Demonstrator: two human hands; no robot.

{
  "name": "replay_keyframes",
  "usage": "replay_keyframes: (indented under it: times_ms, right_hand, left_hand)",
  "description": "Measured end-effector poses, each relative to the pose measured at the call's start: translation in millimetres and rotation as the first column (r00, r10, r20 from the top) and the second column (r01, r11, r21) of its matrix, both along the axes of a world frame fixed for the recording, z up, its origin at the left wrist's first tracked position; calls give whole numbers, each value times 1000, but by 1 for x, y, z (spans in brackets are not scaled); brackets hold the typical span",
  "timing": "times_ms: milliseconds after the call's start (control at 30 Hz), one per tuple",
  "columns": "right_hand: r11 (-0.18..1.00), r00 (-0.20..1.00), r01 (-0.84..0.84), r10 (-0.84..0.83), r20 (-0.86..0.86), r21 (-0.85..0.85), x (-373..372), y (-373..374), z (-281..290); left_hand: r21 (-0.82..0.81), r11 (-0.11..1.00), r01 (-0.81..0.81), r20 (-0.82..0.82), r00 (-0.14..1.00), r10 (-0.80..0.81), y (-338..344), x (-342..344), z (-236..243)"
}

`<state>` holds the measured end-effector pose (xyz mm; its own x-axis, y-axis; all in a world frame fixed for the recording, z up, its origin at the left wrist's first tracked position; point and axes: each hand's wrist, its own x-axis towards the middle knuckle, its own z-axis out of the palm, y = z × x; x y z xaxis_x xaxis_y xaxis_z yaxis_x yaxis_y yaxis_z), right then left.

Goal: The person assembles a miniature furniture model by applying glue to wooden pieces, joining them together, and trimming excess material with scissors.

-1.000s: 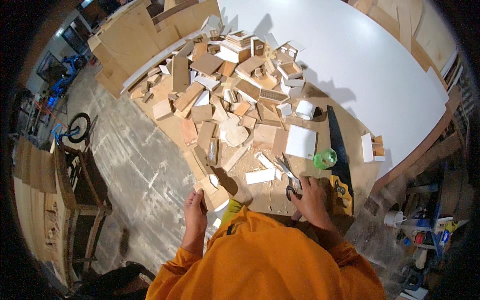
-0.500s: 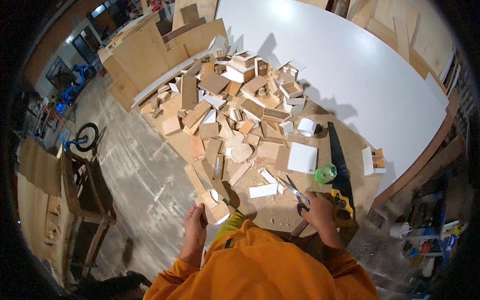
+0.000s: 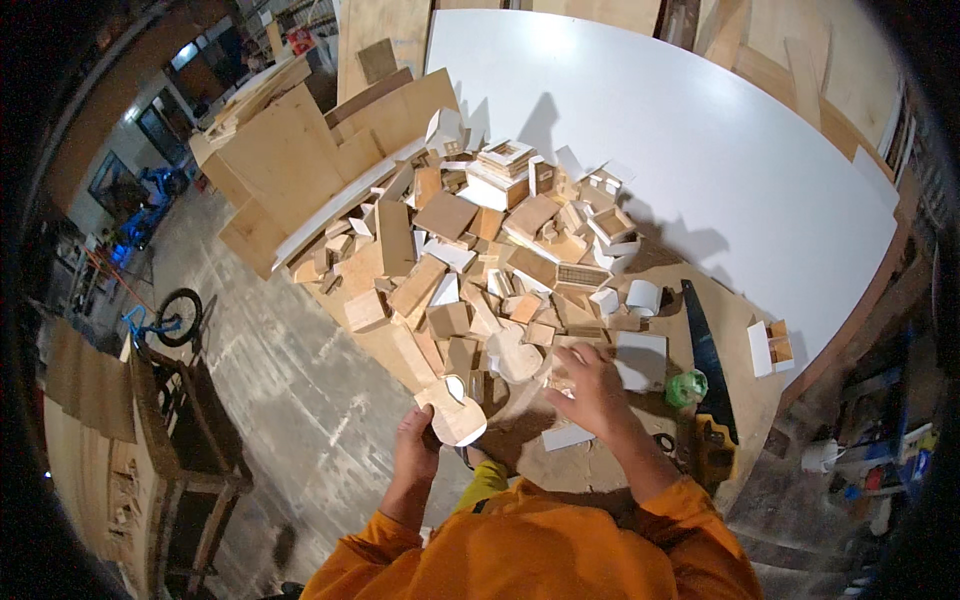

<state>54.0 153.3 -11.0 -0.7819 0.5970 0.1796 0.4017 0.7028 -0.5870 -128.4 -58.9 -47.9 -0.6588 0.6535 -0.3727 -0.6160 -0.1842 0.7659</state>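
Note:
My left hand pinches a flat, curvy wooden cutout by its left edge, off the near left side of the table. The cutout has rounded lobes and a white patch near its top. My right hand is over the near side of the wood pile, with fingers apart and nothing seen in them. Just left of it lies a rounded, lobed wooden piece. Under the hand are small wood bits, partly hidden. The scissors lie right of my right forearm, mostly covered by it, with a dark handle loop showing.
A heap of wood offcuts and small model houses covers the table's middle. At the right are a green plastic bottle piece, a handsaw with a yellow handle, and a small divided box. A white board stands behind.
My right hand has let go of the scissors and moved left to the pile. My left hand has moved slightly right with the cutout, which is now turned. The whole view has shifted.

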Motion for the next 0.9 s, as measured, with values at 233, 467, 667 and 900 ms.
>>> replay_keyframes:
  times_ms: [233, 467, 667, 900]
  right_hand:
    - [974, 987, 11, -47, 156, 226, -102, 10, -23]
    - [936, 859, 339, -349, 376, 94, -76, 34, -27]
    - [837, 813, 463, -533, 237, 292, -87, 36, -15]
    - [961, 968, 192, -218, 123, 199, -162, 23, -14]
  left_hand:
    - [-3, 999, -48, 8, 999, 48, -21, -55, -3]
    - [-13, 988, -157, -30, 987, 156, -50, -112, -8]
    - [-35, 985, -168, -15, 986, 168, -58, -144, -10]
    - [-69, 993, -100, 33, 994, 103, -39, -162, -3]
